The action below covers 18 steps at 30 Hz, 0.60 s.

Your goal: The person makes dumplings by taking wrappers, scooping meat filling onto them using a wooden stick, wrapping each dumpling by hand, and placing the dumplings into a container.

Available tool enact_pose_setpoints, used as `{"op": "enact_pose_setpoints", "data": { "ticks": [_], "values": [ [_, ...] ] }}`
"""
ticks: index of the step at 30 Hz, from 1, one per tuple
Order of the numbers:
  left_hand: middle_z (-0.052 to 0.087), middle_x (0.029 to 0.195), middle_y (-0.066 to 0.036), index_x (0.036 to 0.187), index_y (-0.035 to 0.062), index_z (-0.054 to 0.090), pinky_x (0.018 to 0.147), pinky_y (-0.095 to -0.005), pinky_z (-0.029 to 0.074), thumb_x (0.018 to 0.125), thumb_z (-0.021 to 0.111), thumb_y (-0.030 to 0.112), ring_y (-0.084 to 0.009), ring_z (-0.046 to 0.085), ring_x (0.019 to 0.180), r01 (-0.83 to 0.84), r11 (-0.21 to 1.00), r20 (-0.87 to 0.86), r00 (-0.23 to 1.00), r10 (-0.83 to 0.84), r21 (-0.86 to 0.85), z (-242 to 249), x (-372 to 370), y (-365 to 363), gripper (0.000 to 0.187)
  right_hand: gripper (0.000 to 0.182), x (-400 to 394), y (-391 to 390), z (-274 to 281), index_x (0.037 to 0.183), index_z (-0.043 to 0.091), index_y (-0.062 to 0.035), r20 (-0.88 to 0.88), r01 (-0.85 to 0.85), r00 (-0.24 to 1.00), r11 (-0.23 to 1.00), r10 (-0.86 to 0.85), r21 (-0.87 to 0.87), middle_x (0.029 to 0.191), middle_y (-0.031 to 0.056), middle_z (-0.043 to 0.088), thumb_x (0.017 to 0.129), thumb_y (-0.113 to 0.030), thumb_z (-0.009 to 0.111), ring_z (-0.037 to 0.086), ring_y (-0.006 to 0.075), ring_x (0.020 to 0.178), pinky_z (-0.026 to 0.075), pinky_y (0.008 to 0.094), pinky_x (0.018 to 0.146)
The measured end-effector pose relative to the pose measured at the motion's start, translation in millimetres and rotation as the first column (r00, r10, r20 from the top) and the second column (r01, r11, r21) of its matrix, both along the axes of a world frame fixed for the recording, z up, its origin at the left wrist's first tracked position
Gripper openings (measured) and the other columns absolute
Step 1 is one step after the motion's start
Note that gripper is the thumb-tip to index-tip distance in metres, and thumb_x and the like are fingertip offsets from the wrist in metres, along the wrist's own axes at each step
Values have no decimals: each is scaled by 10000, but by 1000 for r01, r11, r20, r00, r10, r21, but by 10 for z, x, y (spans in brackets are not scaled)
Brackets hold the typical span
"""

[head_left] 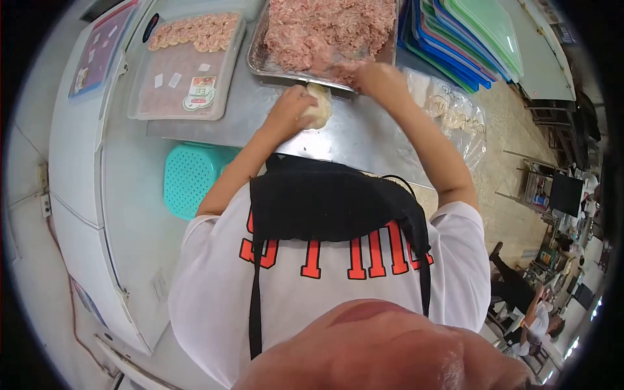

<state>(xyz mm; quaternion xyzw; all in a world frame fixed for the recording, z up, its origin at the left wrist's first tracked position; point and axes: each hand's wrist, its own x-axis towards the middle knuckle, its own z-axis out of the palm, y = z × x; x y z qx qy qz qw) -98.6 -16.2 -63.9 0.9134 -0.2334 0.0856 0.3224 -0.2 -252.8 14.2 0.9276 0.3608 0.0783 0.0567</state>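
Observation:
My left hand (290, 112) has its fingers curled around pale round dough wrappers (318, 110) at the near side of the metal tray. The tray (255, 57) holds a large mass of pink minced meat (296, 32). Over the tray's near right edge reaches my right hand (382, 82), its fingers smeared by motion at the meat. I cannot tell what is in those fingers. Below both hands runs the steel tabletop (351, 133).
Left on the table sits a clear plastic box (221, 97) with rows of filled dumplings (195, 32) on top. Clear bags of pale wrappers (448, 114) lie at right, near stacked coloured plastic lids (455, 39). A turquoise basket (188, 179) is below the table. Another person (536, 325) sits far right.

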Motion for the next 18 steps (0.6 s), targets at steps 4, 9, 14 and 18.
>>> {"op": "enact_pose_setpoints", "data": {
  "ticks": [4,9,14,18],
  "values": [
    [603,950,-147,945,15,661,814,-401,461,792,665,181,-323,574,918,-49,984,-142,990,24,-174,-28,71,65,226,214,-181,-14,81,695,679,-64,-30,-147,989,989,147,16,698,147,662,817,-209,579,670,286,662,529,411,562],
    [630,897,-120,913,-15,664,766,-320,474,884,602,174,-247,608,846,-152,900,-149,984,98,-408,40,85,148,201,191,254,-77,303,689,688,-59,-5,-45,999,999,45,-5,690,137,671,778,-191,581,681,287,636,540,392,541],
    [652,944,-40,988,5,655,756,-261,467,925,570,180,-133,603,836,-529,454,-591,807,8,-717,40,107,253,204,193,-26,-6,-124,681,686,-52,-10,-222,974,967,225,127,696,160,668,772,-169,561,676,292,622,530,413,519],
    [648,1032,-36,1148,13,578,794,-248,482,906,612,157,-110,609,904,-477,324,-530,842,-100,-817,253,61,379,284,201,162,-79,340,669,681,-62,-65,-68,996,995,63,-78,663,150,660,786,-174,561,673,298,618,529,403,525]
  ]
}}
